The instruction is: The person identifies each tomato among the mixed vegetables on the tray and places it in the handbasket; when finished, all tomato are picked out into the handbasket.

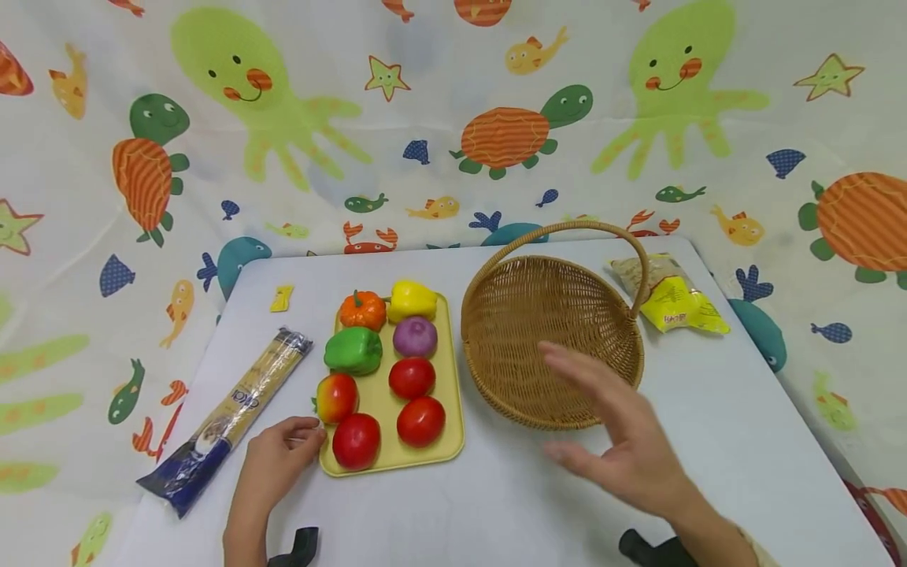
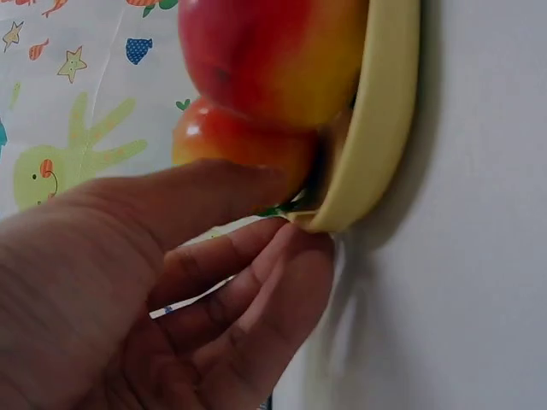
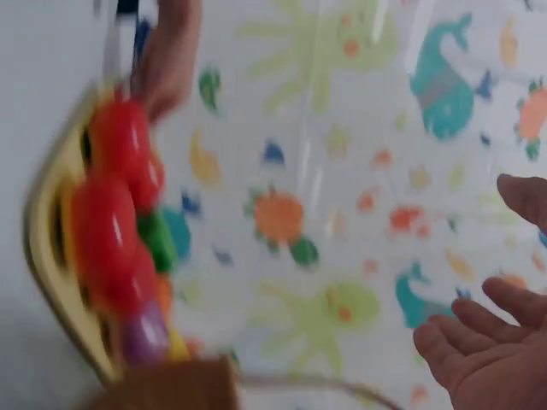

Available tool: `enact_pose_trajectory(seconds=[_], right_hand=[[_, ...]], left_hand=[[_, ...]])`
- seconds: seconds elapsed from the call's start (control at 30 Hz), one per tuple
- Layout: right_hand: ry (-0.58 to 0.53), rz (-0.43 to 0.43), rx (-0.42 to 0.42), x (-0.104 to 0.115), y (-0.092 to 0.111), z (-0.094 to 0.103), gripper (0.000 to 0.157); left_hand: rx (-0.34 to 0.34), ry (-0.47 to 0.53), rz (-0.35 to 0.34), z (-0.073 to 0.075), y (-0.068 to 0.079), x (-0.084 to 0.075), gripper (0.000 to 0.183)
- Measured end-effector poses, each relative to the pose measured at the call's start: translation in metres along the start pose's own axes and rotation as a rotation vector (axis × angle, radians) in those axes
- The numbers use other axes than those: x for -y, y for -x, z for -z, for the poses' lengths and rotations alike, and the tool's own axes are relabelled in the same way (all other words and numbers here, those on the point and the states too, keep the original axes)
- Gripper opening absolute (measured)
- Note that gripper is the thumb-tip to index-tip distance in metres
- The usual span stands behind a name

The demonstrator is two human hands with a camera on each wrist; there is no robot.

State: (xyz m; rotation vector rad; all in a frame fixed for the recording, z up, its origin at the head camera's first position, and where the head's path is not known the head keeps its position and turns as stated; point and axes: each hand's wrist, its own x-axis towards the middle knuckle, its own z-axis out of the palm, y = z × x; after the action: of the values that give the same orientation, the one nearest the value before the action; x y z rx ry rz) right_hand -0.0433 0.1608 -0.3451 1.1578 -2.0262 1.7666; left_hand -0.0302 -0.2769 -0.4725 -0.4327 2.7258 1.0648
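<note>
My left hand (image 1: pixel 272 465) is at the left edge of a yellow tray (image 1: pixel 448 394), pinching its rim between thumb and fingers; the left wrist view shows the thumb beside a red-yellow fruit (image 2: pixel 231 132). On the tray lie an orange pepper (image 1: pixel 363 309), a yellow pepper (image 1: pixel 412 301), a green pepper (image 1: pixel 353 350), a purple onion (image 1: pixel 415 337) and several red fruits (image 1: pixel 421 421). My right hand (image 1: pixel 631 441), fingers spread and holding nothing, hovers over the front right of a wicker basket (image 1: pixel 538 339), which has an arched handle.
A long pack of noodles (image 1: pixel 234 413) lies left of the tray, with a small yellow packet (image 1: pixel 281 298) behind it. Behind the basket on the right is a yellow and clear bag (image 1: pixel 673 299). A sea-animal patterned cloth (image 1: pixel 439 181) hangs behind the white table (image 1: pixel 496 512).
</note>
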Motion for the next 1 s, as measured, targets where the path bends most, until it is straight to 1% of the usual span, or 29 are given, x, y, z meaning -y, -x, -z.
enact_pose_trajectory(seconds=[0.07,0.17,0.2,0.27,0.37,0.4,0.53,0.7,0.87,1.0], right_hand=[[0.023,-0.044,0.071,-0.001,0.004,-0.025,0.070],[0.050,-0.144,0.153,-0.006,0.011,-0.057,0.076],[0.055,-0.189,0.177,-0.009,0.013,-0.067,0.078],[0.068,-0.264,0.207,-0.018,0.015,-0.084,0.081],[0.119,-0.346,0.232,-0.036,0.017,-0.103,0.084],[0.135,-0.369,0.232,-0.043,0.018,-0.108,0.084],[0.181,-0.464,0.210,-0.072,0.019,-0.125,0.089],[0.187,-0.564,0.155,-0.101,0.022,-0.139,0.090],[0.175,-0.639,0.137,-0.119,0.022,-0.146,0.088],[0.192,-0.667,0.135,-0.128,0.021,-0.150,0.087]], left_hand=[[-0.004,0.012,0.006,-0.005,-0.001,0.001,0.036],[-0.006,0.027,-0.003,-0.010,-0.005,0.001,0.033],[-0.006,0.029,-0.004,-0.010,-0.007,0.001,0.032],[-0.002,0.034,0.001,-0.010,-0.010,0.001,0.031],[0.019,0.049,0.013,-0.008,-0.013,0.005,0.032],[0.029,0.069,0.018,-0.008,-0.014,0.006,0.033],[0.068,0.159,0.037,-0.006,-0.017,0.013,0.038],[0.080,0.230,0.051,-0.007,-0.018,0.021,0.041],[0.067,0.295,0.030,-0.010,-0.017,0.025,0.039],[0.054,0.303,0.015,-0.012,-0.017,0.026,0.035]])
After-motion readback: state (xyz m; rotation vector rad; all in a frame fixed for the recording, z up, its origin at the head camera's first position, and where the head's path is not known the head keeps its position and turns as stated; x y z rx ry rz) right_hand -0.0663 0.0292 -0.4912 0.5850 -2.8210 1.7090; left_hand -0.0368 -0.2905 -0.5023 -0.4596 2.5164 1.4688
